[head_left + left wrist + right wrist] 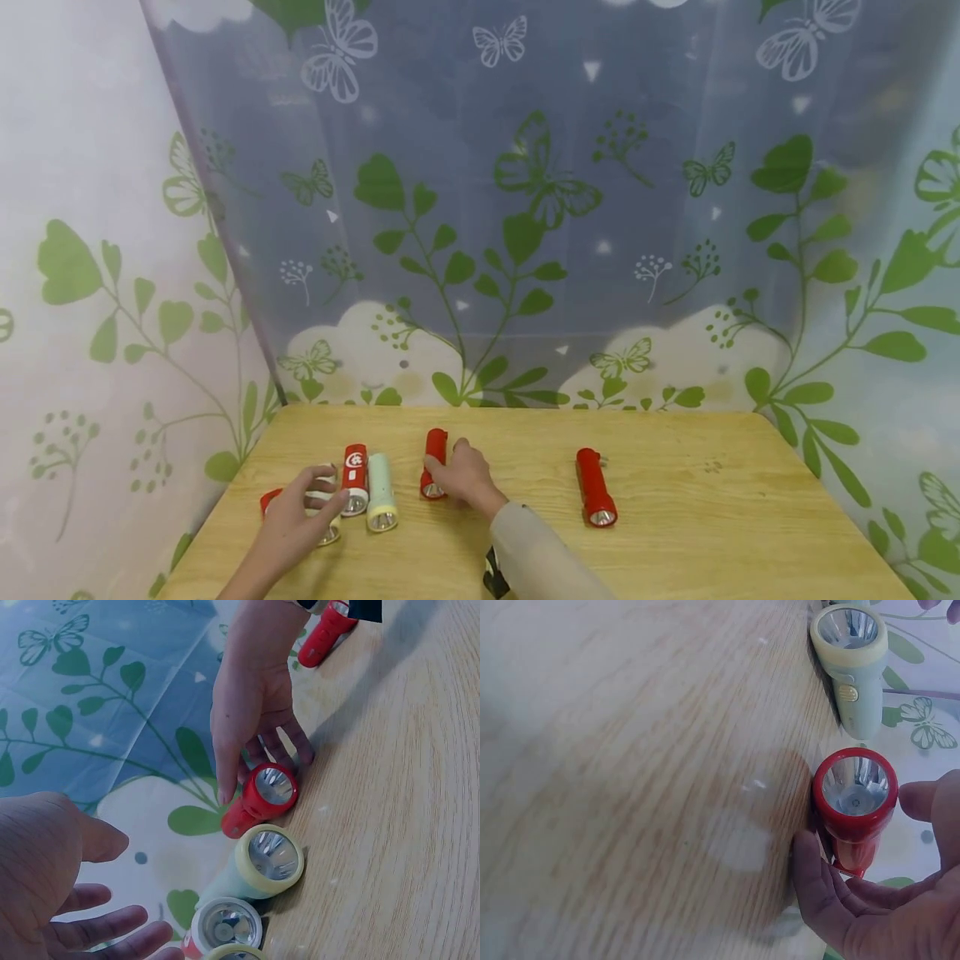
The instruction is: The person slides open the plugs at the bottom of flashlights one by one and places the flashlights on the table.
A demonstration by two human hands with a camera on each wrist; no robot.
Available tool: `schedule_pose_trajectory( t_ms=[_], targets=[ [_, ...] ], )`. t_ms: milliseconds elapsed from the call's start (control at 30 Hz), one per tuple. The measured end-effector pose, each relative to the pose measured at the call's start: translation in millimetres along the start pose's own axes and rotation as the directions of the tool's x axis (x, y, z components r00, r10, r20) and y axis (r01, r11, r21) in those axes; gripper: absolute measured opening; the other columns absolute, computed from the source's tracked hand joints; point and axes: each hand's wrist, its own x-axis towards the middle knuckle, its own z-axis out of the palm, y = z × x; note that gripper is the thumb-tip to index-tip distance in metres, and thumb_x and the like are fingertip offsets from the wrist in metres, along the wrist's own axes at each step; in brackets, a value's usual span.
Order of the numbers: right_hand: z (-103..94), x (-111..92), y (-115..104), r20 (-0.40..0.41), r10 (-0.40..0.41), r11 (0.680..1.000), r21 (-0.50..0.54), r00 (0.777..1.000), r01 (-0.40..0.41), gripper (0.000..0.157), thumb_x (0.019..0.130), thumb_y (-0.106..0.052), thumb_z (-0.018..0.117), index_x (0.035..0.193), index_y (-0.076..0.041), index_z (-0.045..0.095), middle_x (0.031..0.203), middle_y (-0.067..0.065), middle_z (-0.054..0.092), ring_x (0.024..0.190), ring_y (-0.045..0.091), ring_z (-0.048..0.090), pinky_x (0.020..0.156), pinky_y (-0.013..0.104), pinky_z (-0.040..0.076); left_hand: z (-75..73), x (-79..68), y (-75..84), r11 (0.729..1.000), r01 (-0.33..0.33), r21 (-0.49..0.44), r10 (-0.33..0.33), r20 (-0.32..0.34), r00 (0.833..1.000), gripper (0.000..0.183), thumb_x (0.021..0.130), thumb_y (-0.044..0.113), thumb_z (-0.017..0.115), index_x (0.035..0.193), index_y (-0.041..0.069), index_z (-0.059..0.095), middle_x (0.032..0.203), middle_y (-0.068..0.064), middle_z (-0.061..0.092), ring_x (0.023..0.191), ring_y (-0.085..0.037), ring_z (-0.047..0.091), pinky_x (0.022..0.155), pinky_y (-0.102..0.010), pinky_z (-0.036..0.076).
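My right hand (468,479) is around a red flashlight (435,442) on the table, thumb on one side and fingers on the other. In the right wrist view its thumb lies beside the red rim, with the fingers loosely bent on the opposite side. My left hand (296,521), fingers spread and bent, hovers above a flashlight with a cream rim (330,536), mostly hidden by it. Next to this hand lie a red flashlight with a white emblem and white rim (356,475) and a mint-green flashlight with a cream rim (381,487). The left palm holds nothing.
Another red flashlight (595,487) lies apart on the right side of the wooden table (690,517). A red item (270,498) shows partly behind the left hand. Printed cloth (525,250) with leaves and butterflies rises along the table's back and sides.
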Motion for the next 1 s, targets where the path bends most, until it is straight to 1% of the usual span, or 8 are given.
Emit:
schedule_pose_trajectory(
  t_ms=[67,200,333,467,667,800,900,1000],
  targets=[
    [1.2,1.1,-0.5,-0.009,-0.006,1.000,-0.019,1.000,0.006,0.059,0.081,-0.049,0.058,0.111,0.001,0.049,0.091,0.012,0.059,0.066,0.018,0.051,0.053,0.027,0.041,0.1,-0.4,-1.1,1.000,0.005,0.002,-0.005,0.000,1.000,0.051,0.080,0.050,0.060,0.119,0.019,0.049,0.111,-0.007,0.061,0.092,-0.017,0.062,0.070,-0.028,0.052],
    [2.6,1.2,-2.6,-0.003,0.011,1.000,-0.019,1.000,-0.011,0.049,0.080,-0.045,0.062,0.099,-0.002,0.051,0.079,0.007,0.056,0.063,0.018,0.051,0.051,0.026,0.040,0.2,-0.6,-0.9,0.999,0.011,0.032,-0.011,-0.012,1.000,0.048,0.082,0.045,0.060,0.120,0.018,0.049,0.108,-0.006,0.062,0.088,-0.016,0.062,0.069,-0.028,0.051],
    [2.7,1.2,-5.7,-0.019,0.027,1.000,-0.002,0.999,-0.027,0.039,0.078,-0.040,0.064,0.090,-0.005,0.053,0.074,0.005,0.054,0.062,0.018,0.050,0.051,0.025,0.039,-0.5,-0.9,0.3,0.999,0.024,0.032,-0.024,-0.002,1.000,0.053,0.080,0.052,0.059,0.120,0.019,0.048,0.109,-0.006,0.062,0.088,-0.015,0.062,0.070,-0.029,0.051],
    [3.0,2.1,-7.7,-0.026,0.048,0.999,-0.001,0.998,-0.048,0.034,0.077,-0.036,0.064,0.088,-0.005,0.055,0.074,0.004,0.055,0.062,0.017,0.051,0.051,0.025,0.041,0.0,-0.5,0.6,0.999,0.025,0.024,-0.026,0.009,1.000,0.058,0.078,0.057,0.057,0.120,0.019,0.048,0.110,-0.006,0.062,0.089,-0.015,0.062,0.070,-0.029,0.051],
    [3.4,2.5,-8.0,-0.007,0.103,0.994,0.042,0.995,-0.102,0.029,0.077,-0.033,0.063,0.085,-0.006,0.056,0.072,0.004,0.057,0.061,0.017,0.053,0.050,0.025,0.042,1.6,0.7,-2.2,1.000,0.007,-0.004,-0.007,0.006,1.000,0.051,0.081,0.049,0.060,0.119,0.018,0.048,0.109,-0.006,0.062,0.089,-0.016,0.062,0.068,-0.027,0.051],
    [2.9,2.2,-6.2,0.033,0.119,0.986,0.111,0.992,-0.122,0.026,0.076,-0.030,0.061,0.085,-0.006,0.054,0.073,0.005,0.056,0.060,0.017,0.054,0.048,0.028,0.047,3.2,0.3,-1.6,1.000,-0.011,-0.014,0.011,-0.011,1.000,0.048,0.081,0.044,0.062,0.119,0.017,0.049,0.107,-0.006,0.063,0.089,-0.016,0.062,0.066,-0.024,0.051],
    [2.6,2.1,-4.3,0.056,0.123,0.979,0.157,0.991,-0.130,0.023,0.076,-0.027,0.060,0.084,-0.006,0.052,0.073,0.006,0.056,0.058,0.018,0.055,0.047,0.031,0.050,4.8,0.5,0.8,1.000,-0.019,-0.002,0.019,-0.023,1.000,0.048,0.081,0.043,0.062,0.119,0.016,0.049,0.105,-0.006,0.063,0.088,-0.016,0.062,0.066,-0.024,0.050],
    [2.5,2.7,-3.5,0.056,0.127,0.979,0.153,0.990,-0.134,0.023,0.077,-0.028,0.060,0.083,-0.007,0.052,0.072,0.006,0.056,0.057,0.018,0.056,0.044,0.031,0.050,6.2,1.1,4.0,1.000,-0.025,0.006,0.025,-0.032,0.999,0.048,0.081,0.045,0.062,0.119,0.017,0.050,0.104,-0.005,0.064,0.088,-0.016,0.062,0.066,-0.024,0.050]
  ],
)
